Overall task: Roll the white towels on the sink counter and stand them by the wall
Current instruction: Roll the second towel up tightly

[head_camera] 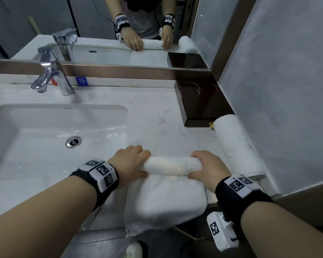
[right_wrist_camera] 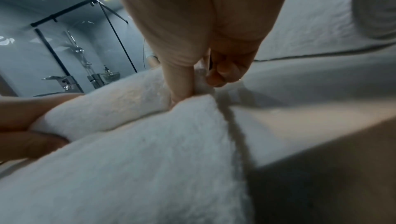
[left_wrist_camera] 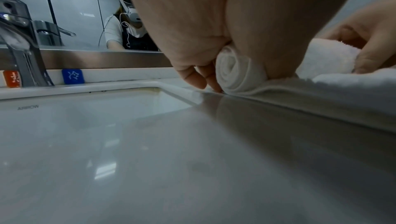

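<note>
Head view: half-rolled towel (head_camera: pixel 172 165) on worktop (head_camera: pixel 153 123), long axis left–right, unrolled tail toward the body. Left hand (head_camera: pixel 128 161) and right hand (head_camera: pixel 206 165) clamped on opposite ends, knuckles up.

Left wrist: spiral end (left_wrist_camera: pixel 233 73) just beside fingers (left_wrist_camera: pixel 194 79).

Right wrist: thumb (right_wrist_camera: pixel 182 83) pinching roll.

Bare counter (head_camera: pixel 157 116) ahead; rolled towel (head_camera: pixel 237 144), dark box (head_camera: pixel 203 101) block right.

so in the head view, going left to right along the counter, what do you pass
sink basin → drain → left hand → half-rolled towel → right hand → finished towel roll leaning on the right wall
</note>
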A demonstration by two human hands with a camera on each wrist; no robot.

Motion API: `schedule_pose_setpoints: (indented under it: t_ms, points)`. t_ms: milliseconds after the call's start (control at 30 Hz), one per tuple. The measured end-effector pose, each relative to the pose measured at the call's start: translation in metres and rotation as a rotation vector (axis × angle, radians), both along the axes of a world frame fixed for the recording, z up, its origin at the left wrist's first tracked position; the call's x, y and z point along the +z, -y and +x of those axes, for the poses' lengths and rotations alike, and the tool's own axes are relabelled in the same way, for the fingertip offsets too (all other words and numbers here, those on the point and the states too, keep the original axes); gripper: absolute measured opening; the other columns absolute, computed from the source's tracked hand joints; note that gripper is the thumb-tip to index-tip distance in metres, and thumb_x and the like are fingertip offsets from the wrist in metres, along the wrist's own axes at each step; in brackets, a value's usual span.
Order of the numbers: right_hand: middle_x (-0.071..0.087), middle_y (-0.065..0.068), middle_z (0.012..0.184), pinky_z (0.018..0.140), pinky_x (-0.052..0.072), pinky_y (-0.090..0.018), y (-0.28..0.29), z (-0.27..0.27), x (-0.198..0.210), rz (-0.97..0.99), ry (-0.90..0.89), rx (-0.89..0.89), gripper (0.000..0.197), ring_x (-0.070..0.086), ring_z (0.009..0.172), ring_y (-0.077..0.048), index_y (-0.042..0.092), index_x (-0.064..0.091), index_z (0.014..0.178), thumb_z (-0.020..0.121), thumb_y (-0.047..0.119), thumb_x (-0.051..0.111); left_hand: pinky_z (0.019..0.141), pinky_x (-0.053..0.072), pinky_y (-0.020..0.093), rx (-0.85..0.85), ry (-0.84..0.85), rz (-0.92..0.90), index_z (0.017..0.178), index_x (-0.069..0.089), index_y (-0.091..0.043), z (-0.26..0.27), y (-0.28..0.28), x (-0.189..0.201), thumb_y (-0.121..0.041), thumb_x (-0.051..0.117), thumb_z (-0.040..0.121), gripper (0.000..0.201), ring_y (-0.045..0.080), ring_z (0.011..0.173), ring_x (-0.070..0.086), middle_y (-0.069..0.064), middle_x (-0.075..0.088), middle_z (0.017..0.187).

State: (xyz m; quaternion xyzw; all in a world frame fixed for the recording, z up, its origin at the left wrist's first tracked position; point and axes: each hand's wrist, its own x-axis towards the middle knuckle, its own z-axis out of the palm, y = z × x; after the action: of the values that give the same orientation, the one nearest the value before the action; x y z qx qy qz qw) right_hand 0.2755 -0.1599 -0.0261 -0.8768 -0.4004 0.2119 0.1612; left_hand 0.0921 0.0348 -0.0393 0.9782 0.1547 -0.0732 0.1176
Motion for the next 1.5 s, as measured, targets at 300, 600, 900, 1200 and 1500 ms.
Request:
schedule_pose_setpoints:
  t_ms: [300, 600, 900, 1200, 1500]
  points:
    - [0.060, -0.003, 0.088, 0.066, 0.044, -0.031, -0.018, 0.015, 0.010, -0.055, -0.003, 0.042, 0.037, 0.058, 0.080, -0.022, 0.015, 0.050, 0.093, 0.071, 0.019, 0.080, 0.094, 0.042, 0.036, -0.044, -0.004, -0.037, 0.136, 0.042, -0.020, 0.014, -0.021, 0.000, -0.023, 0.061, 0.092, 0.048, 0.022, 0.112, 0.044, 0.001, 0.045, 0.126]
    - [0.059, -0.004, 0.093, 0.072, 0.049, -0.034, -0.034, 0.028, 0.006, -0.049, -0.011, 0.001, 0.040, 0.059, 0.083, -0.023, 0.014, 0.050, 0.098, 0.072, 0.019, 0.080, 0.092, 0.045, 0.038, -0.062, -0.038, -0.005, 0.139, 0.038, -0.025, 0.032, -0.046, -0.004, -0.016, 0.058, 0.092, 0.051, 0.021, 0.110, 0.045, -0.003, 0.045, 0.129]
    - [0.055, 0.001, 0.086, 0.063, 0.045, -0.030, -0.046, 0.044, -0.006, 0.006, 0.031, -0.036, 0.038, 0.057, 0.077, -0.021, 0.024, 0.044, 0.087, 0.072, 0.021, 0.079, 0.087, 0.032, 0.025, -0.086, -0.071, 0.044, 0.142, 0.023, -0.039, 0.047, -0.067, -0.008, -0.011, 0.052, 0.088, 0.068, 0.016, 0.109, 0.041, -0.011, 0.039, 0.130]
    - [0.049, 0.011, 0.079, 0.055, 0.039, -0.021, -0.050, 0.052, -0.015, 0.012, 0.049, -0.053, 0.038, 0.053, 0.070, -0.011, 0.027, 0.043, 0.082, 0.070, 0.023, 0.078, 0.096, 0.032, 0.034, -0.073, -0.076, 0.106, 0.141, 0.037, -0.031, 0.063, -0.060, 0.011, -0.061, 0.044, 0.084, 0.064, 0.019, 0.117, 0.043, -0.008, 0.045, 0.130]
    - [0.051, 0.003, 0.084, 0.060, 0.042, -0.026, -0.047, 0.049, -0.012, 0.046, -0.008, -0.069, 0.033, 0.054, 0.074, -0.017, 0.021, 0.046, 0.087, 0.073, 0.020, 0.076, 0.095, 0.039, 0.036, -0.189, -0.076, 0.155, 0.127, 0.043, -0.018, 0.099, -0.028, 0.013, -0.049, 0.050, 0.095, 0.046, 0.023, 0.118, 0.046, 0.001, 0.046, 0.129]
